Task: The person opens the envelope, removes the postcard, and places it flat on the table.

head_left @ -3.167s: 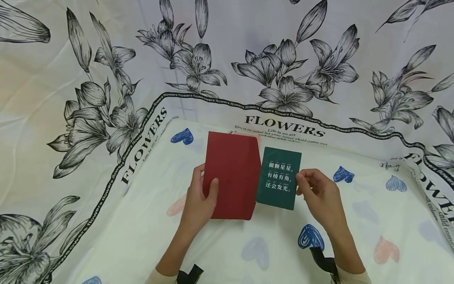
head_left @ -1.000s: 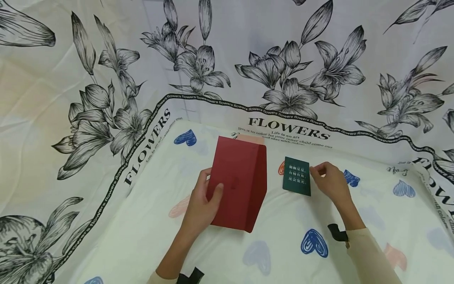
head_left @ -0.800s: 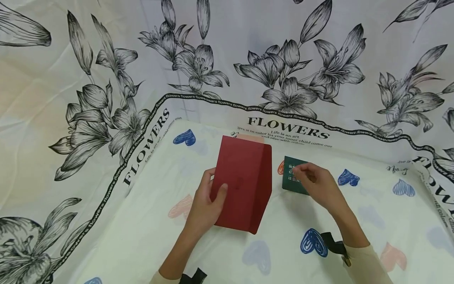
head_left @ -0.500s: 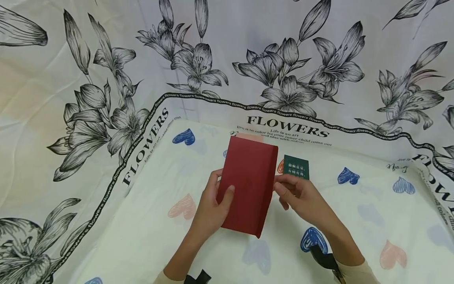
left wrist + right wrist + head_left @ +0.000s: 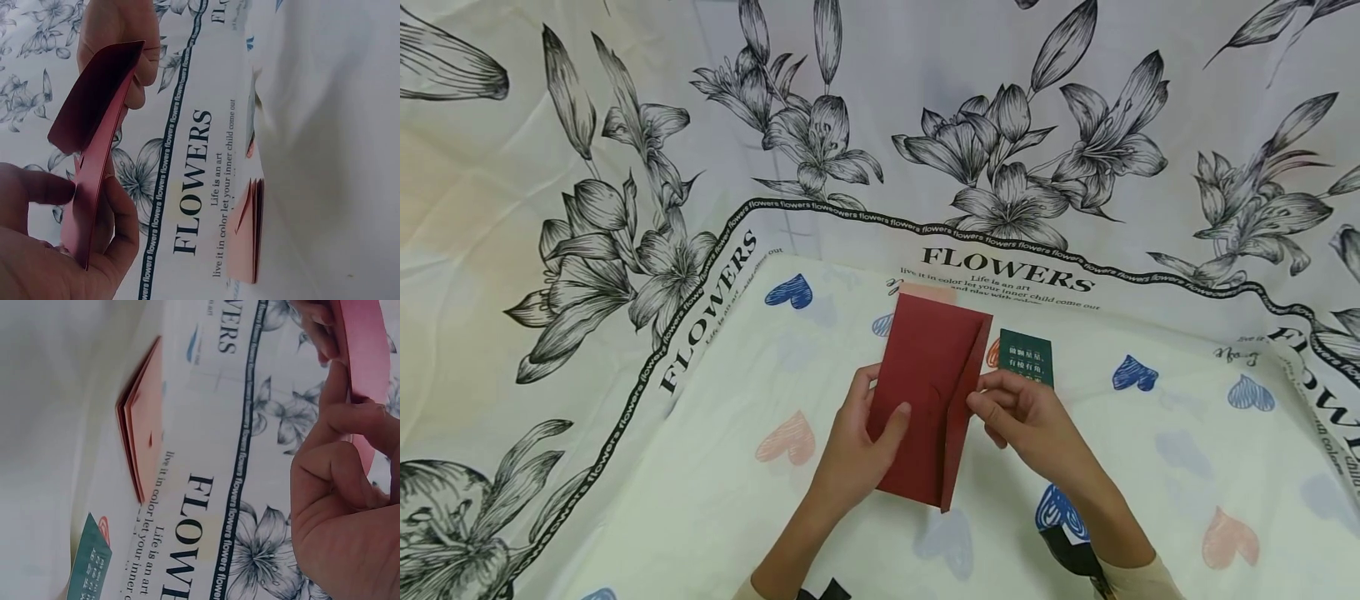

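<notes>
A red paper envelope [image 5: 917, 392] is held up in my left hand [image 5: 861, 446], thumb on the near face and fingers behind. My right hand [image 5: 1030, 421] pinches the envelope's flap [image 5: 958, 433] along the right side. In the left wrist view the flap [image 5: 94, 94] stands bent away from the envelope body [image 5: 90, 187]. A small dark green card [image 5: 1026, 354] with white Chinese writing lies on the cloth behind my right hand, its lower part hidden.
Several pink folded paper pieces [image 5: 144, 425], perhaps envelopes, lie stacked beyond the red envelope, mostly hidden in the head view. A white tablecloth [image 5: 700, 500] with printed hearts covers the table. Flower-printed fabric [image 5: 850, 100] surrounds it.
My right hand let go of the green card, now lying on the cloth, and moved left to the red envelope's flap. My left hand shifted the envelope slightly right.
</notes>
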The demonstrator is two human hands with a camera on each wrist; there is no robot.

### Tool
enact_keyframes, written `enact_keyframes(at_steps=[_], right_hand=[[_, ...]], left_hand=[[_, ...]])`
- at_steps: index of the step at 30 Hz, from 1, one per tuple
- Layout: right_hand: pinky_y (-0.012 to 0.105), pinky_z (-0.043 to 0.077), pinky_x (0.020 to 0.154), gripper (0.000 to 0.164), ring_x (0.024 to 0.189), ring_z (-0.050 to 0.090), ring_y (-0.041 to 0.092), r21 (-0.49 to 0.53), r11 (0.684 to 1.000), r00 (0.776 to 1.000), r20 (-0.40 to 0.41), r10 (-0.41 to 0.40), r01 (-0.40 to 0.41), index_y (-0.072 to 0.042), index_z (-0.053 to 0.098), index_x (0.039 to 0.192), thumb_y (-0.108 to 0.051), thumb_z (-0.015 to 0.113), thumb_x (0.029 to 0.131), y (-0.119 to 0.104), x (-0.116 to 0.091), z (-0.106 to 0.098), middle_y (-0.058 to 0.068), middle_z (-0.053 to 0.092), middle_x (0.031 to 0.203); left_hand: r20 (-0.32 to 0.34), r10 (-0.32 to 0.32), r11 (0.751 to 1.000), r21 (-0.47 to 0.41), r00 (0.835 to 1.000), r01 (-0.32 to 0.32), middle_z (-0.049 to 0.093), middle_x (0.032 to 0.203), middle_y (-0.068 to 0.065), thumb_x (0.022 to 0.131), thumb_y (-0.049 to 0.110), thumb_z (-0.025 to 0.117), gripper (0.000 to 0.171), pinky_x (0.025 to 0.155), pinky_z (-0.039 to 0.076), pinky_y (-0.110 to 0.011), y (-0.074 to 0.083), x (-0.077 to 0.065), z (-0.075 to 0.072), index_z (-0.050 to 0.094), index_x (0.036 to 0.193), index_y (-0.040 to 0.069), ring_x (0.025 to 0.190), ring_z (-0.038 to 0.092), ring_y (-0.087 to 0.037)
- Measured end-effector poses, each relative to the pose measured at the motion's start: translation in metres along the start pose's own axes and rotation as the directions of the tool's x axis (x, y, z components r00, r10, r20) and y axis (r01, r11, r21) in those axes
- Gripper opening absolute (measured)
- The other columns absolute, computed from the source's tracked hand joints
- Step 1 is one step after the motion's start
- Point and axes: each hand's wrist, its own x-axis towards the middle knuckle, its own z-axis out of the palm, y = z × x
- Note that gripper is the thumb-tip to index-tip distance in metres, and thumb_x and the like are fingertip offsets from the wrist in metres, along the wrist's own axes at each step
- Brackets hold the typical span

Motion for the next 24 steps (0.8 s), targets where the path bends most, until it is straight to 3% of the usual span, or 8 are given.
enact_keyframes(at_steps=[10, 18, 24], right_hand=[[0.031, 0.046, 0.054, 0.016, 0.062, 0.054, 0.017, 0.021, 1.000, 1.000, -0.017, -0.019, 0.020, -0.010, 0.067, 0.118, -0.019, 0.068, 0.105, 0.0006, -0.0009, 0.0051, 0.009, 0.071, 0.086], [0.030, 0.045, 0.053, 0.018, 0.061, 0.053, 0.016, 0.013, 1.000, 1.000, -0.025, -0.019, 0.019, -0.012, 0.067, 0.121, -0.021, 0.068, 0.105, 0.0007, -0.0018, 0.0064, 0.008, 0.071, 0.087], [0.030, 0.043, 0.050, 0.017, 0.058, 0.050, 0.017, 0.041, 0.997, 0.997, -0.035, -0.069, 0.070, -0.007, 0.065, 0.122, -0.014, 0.065, 0.107, 0.0006, -0.0027, 0.0071, 0.009, 0.071, 0.087]], left_hand=[[-0.032, 0.032, 0.994, 0.102, 0.999, -0.028, 0.065, 0.132, 0.010, 0.096, 0.027, 0.081, 0.071, 0.087, 0.061, -0.038, -0.0008, -0.0001, 0.0037, 0.039, 0.152, 0.033, 0.115, 0.067, -0.016], [-0.015, 0.055, 0.991, 0.123, 0.998, -0.053, 0.065, 0.132, 0.010, 0.099, 0.032, 0.077, 0.068, 0.087, 0.061, -0.037, -0.0006, -0.0012, 0.0024, 0.037, 0.154, 0.032, 0.114, 0.067, -0.013], [0.017, 0.076, 0.989, 0.124, 0.997, -0.077, 0.063, 0.132, 0.010, 0.103, 0.032, 0.071, 0.065, 0.090, 0.061, -0.038, -0.0009, -0.0007, 0.0023, 0.034, 0.157, 0.031, 0.116, 0.066, -0.013]])
